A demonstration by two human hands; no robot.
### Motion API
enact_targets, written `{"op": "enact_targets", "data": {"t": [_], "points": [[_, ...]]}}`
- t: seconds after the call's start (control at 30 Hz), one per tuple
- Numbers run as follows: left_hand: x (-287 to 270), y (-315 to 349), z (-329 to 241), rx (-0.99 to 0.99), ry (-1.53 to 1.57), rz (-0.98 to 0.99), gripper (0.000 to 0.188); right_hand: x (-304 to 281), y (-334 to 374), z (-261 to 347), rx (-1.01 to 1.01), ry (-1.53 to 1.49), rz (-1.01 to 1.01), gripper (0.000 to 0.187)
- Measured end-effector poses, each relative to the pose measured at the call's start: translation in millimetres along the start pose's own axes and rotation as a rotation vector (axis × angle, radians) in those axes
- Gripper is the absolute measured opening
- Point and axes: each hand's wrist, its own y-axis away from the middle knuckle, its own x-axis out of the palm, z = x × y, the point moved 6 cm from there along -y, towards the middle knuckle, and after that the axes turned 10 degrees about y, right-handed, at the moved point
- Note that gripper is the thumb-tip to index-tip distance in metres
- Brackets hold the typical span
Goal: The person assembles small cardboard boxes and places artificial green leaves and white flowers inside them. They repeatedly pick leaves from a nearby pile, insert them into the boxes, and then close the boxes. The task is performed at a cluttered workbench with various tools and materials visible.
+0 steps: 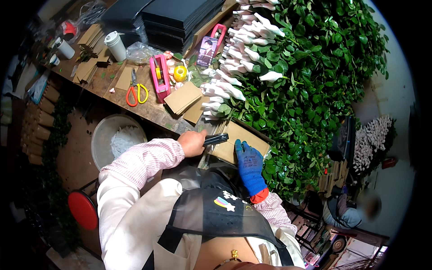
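Note:
In my bare left hand point(192, 143) is a black stapler point(217, 139), its jaw end reaching over the left edge of a brown paperboard wrap point(231, 146). The fingers are closed round the stapler. My right hand point(250, 164) wears a blue glove and lies with fingers stretched flat on the wrap's right part. Whether the stapler's jaws bite on the board is too small to tell. Beyond the wrap lies a big pile of leafy rose stems point(297, 85), their heads in white sleeves point(231, 90).
On the wooden bench point(101, 85) lie scissors point(135, 92), a pink tape dispenser point(159, 78), a yellow tape roll point(180, 73), brown cards point(183, 99) and a phone point(207, 51). Black sheets point(166, 22) are stacked behind. A white bin point(101, 139) and red stool point(82, 209) stand left.

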Motion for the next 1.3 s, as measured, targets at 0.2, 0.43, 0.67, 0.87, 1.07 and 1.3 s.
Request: {"op": "enact_targets", "data": {"t": [0.2, 0.43, 0.67, 0.87, 1.07, 1.3], "points": [[-8, 23, 34, 0.01, 0.113, -0.139, 0.048, 3, -1, -1, -0.011, 0.018, 0.021, 0.056], [11, 55, -5, 0.405, -0.674, -0.406, 0.013, 10, 0, -3, -0.027, 0.023, 0.045, 0.06], [1, 39, -17, 0.628, -0.711, -0.352, 0.009, 9, 0, -1, -0.055, 0.133, -0.036, 0.054], [-11, 2, 3, 0.725, -0.656, -0.112, 0.01, 8, 2, -2, -0.026, 0.089, -0.075, 0.054], [-41, -39, 16, 0.73, -0.76, -0.495, 0.012, 8, 2, -2, 0.003, 0.061, -0.067, 0.053], [-29, -89, -10, 0.674, -0.844, -0.539, 0.012, 4, 3, 0, 0.042, 0.027, -0.034, 0.054]]}}
